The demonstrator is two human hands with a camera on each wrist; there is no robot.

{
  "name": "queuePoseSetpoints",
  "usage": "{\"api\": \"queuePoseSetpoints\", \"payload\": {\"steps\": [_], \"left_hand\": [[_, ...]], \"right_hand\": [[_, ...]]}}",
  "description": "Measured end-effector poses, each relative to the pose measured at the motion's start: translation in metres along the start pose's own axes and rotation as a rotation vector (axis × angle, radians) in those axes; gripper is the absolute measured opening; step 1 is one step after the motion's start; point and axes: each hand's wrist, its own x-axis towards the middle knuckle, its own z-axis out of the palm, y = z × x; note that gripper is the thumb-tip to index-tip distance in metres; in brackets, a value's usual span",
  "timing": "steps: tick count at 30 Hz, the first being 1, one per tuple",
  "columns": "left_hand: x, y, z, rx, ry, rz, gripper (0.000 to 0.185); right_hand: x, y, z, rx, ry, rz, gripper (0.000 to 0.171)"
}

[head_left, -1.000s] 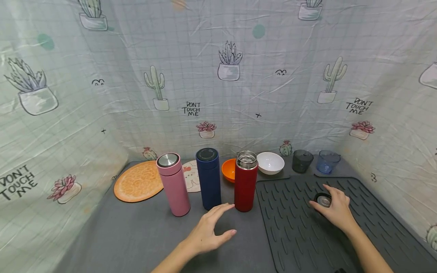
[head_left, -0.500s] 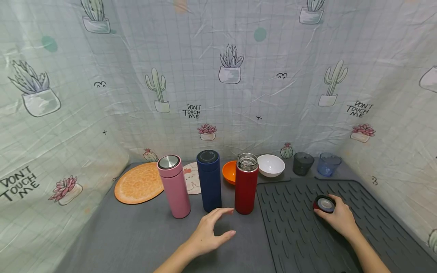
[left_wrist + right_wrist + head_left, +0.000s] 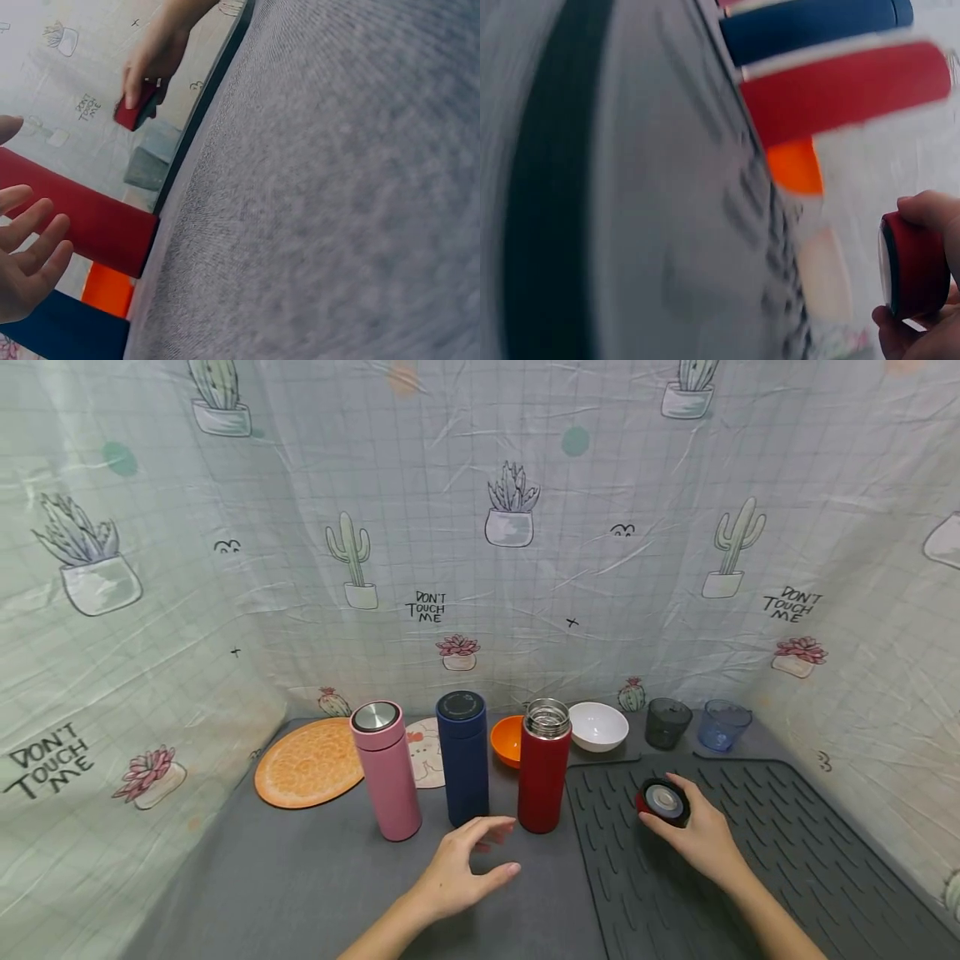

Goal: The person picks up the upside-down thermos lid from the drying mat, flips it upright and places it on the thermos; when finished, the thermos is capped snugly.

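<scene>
My right hand: fingers and thumb curled round the red lid, pinching its rim, lifted just above the dark ribbed mat
Red lid: steel-faced disc turned toward me, well right of the red flask
My left hand: fingers relaxed and spread, holding nothing, hovering over the grey table just in front of the red flask and the navy flask
Red flask: upright, mouth uncapped, steel rim showing
Pink flask: upright, capped, left of the navy one
Behind the flasks: orange bowl, white bowl, orange round mat
Back right: a dark cup beside a blue cup
</scene>
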Motion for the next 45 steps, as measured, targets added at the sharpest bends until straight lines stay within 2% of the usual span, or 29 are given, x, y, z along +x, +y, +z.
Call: {"api": "queuePoseSetpoints", "payload": {"steps": [4, 10, 17, 21, 24, 29, 32, 40, 43, 45], "left_hand": [[0.001, 0.002, -0.001, -0.046, -0.012, -0.013, 0.041], [0.003, 0.010, -0.003, -0.105, -0.033, -0.104, 0.037], [0.003, 0.041, -0.011, -0.120, -0.034, -0.142, 0.033], [0.003, 0.025, -0.007, -0.141, -0.027, -0.148, 0.033], [0.003, 0.009, -0.003, -0.163, -0.027, -0.145, 0.033], [0.003, 0.015, -0.002, -0.189, -0.043, -0.170, 0.033], [0.003, 0.023, -0.002, -0.193, -0.047, -0.207, 0.031], [0.004, 0.052, -0.011, -0.221, -0.027, -0.238, 0.023], [0.003, 0.055, -0.012, -0.214, -0.021, -0.237, 0.022], [0.003, 0.055, -0.013, -0.188, 0.000, -0.225, 0.022]], "right_hand": [[-0.003, -0.023, 0.007, 0.043, 0.015, -0.087, 0.075], [-0.009, -0.051, 0.017, 0.098, 0.013, -0.202, 0.074], [-0.013, -0.079, 0.030, 0.178, -0.046, -0.292, 0.074], [-0.016, -0.096, 0.040, 0.219, -0.094, -0.330, 0.074], [-0.018, -0.106, 0.049, 0.250, -0.120, -0.398, 0.073], [-0.022, -0.116, 0.066, 0.264, -0.133, -0.552, 0.074], [-0.024, -0.121, 0.075, 0.271, -0.144, -0.630, 0.074], [-0.028, -0.128, 0.084, 0.287, -0.201, -0.674, 0.075], [-0.028, -0.128, 0.086, 0.289, -0.204, -0.700, 0.075], [-0.028, -0.128, 0.086, 0.294, -0.215, -0.680, 0.076]]}}
